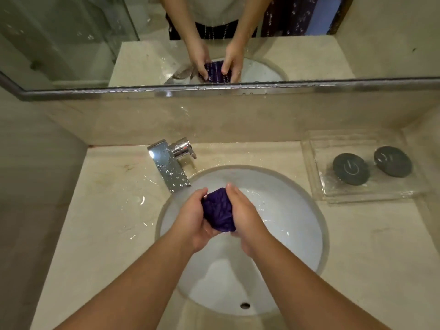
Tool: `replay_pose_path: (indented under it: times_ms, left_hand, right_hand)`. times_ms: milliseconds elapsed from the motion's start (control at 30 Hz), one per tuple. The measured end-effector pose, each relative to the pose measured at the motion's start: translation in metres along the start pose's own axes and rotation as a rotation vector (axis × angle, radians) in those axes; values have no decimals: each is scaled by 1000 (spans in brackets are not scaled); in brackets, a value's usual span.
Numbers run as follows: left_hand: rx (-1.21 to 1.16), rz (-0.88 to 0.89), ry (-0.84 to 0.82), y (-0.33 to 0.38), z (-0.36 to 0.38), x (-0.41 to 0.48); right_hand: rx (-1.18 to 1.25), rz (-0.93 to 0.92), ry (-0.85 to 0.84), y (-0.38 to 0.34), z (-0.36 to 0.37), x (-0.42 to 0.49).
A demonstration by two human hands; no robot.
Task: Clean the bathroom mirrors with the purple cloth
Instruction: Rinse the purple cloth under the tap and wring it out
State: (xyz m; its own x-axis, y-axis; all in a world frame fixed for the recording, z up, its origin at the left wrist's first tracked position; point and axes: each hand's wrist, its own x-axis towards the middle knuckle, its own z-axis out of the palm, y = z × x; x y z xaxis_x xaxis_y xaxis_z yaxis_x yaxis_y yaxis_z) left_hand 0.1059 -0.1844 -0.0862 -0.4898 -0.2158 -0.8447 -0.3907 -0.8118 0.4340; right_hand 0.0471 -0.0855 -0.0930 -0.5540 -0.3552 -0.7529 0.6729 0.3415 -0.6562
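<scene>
The purple cloth (218,210) is bunched into a wet ball above the white sink basin (295,210). My left hand (192,220) grips it from the left and my right hand (245,215) grips it from the right, fingers curled round the bundle. The mirror (71,44) fills the wall above the backsplash, spotted and streaked with water drops, and it reflects both hands and the cloth.
A chrome faucet (169,165) stands at the basin's back left, covered in droplets. Water puddles lie on the beige counter (95,222) left of the basin. A clear tray (319,186) at the right holds two dark round lids (351,169).
</scene>
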Motion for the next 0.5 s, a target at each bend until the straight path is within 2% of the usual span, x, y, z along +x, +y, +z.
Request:
replay_pose_path:
  times_ms: [67,100,200,267,300,400,500]
  left_hand:
    - [181,46,-29,-5,20,-19]
    - [347,122,24,-10,30,-26]
    - [956,606,280,-23,52,-41]
    - [1235,844,335,-26,58,-49]
    - [1289,889,331,-26,60,-52]
    - [1318,918,265,-30,64,-62]
    - [1350,871,208,-34,68,-70]
  right_hand:
    - [264,132,-105,3,-5,-12]
    - [416,178,-132,0,-6,-18]
    - [655,210,-163,-12,-15,-35]
    - [610,141,-141,-17,-21,-40]
    - [554,108,-118,-18,-24,-42]
    - [397,28,-4,-17,-34,-47]
    - [315,-10,46,-14,-40,-57]
